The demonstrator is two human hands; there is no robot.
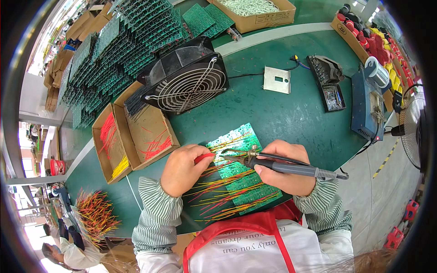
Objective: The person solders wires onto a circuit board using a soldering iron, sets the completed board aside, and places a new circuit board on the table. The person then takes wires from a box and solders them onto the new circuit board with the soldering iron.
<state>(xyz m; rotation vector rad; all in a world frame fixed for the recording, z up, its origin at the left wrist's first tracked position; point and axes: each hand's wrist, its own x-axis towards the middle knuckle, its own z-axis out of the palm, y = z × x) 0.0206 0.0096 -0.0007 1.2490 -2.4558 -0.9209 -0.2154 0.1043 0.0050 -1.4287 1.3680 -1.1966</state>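
A green circuit board [241, 179] lies on the bench before me, with rows of thin red, yellow and dark wires [214, 185] reaching out over its left side. My right hand [291, 169] is closed around the dark grey handle of a soldering iron [284, 167], which has a brass-coloured fitting near its front. The iron's tip is over the upper left part of the board. Close to that tip, my left hand [184, 169] has its fingers pinched together. Something short and red [204, 157] shows at these fingertips; whether it is held or worn is unclear.
Left of the board stand cardboard trays [132, 157] of cut wires, with a black fan [186, 82] behind them. Circuit boards [123, 50] are stacked at the back left. A blue soldering unit [364, 102] with a solder spool [377, 73] stands right. Wired bundles [95, 216] lie lower left.
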